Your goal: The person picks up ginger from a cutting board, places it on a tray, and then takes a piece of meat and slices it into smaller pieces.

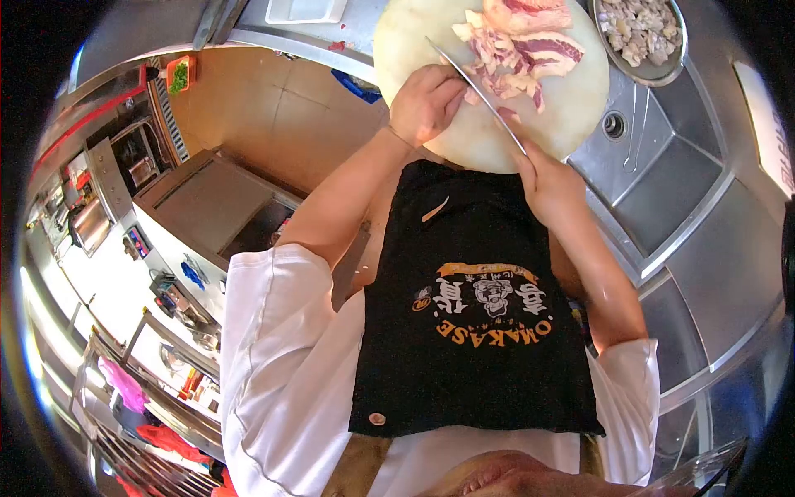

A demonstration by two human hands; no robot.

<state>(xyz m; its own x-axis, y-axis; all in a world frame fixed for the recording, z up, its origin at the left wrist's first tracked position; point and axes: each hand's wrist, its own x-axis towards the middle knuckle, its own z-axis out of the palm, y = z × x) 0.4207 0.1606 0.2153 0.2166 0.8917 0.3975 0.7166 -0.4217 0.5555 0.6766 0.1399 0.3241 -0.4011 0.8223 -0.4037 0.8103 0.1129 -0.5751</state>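
Observation:
A knife point(482, 93), seen nearly edge-on, slants across the round pale cutting board point(406, 37). My right hand point(551, 178) is closed round its handle at the board's near edge. Close to the blade's left side, my left hand point(428, 103) rests on the board with curled fingers; what is under the fingertips is hidden. Just right of the blade lies cut fatty meat point(509, 70) in strips and small pieces. Behind it are a larger marbled slab point(551, 54) and another chunk of meat point(526, 14) at the top edge.
A metal bowl point(642, 80) of chopped pale meat stands right of the board, beside a steel sink point(662, 166) with a drain. A white tray point(305, 12) sits at upper left. Far left, an orange container point(180, 74) holds chopped greens.

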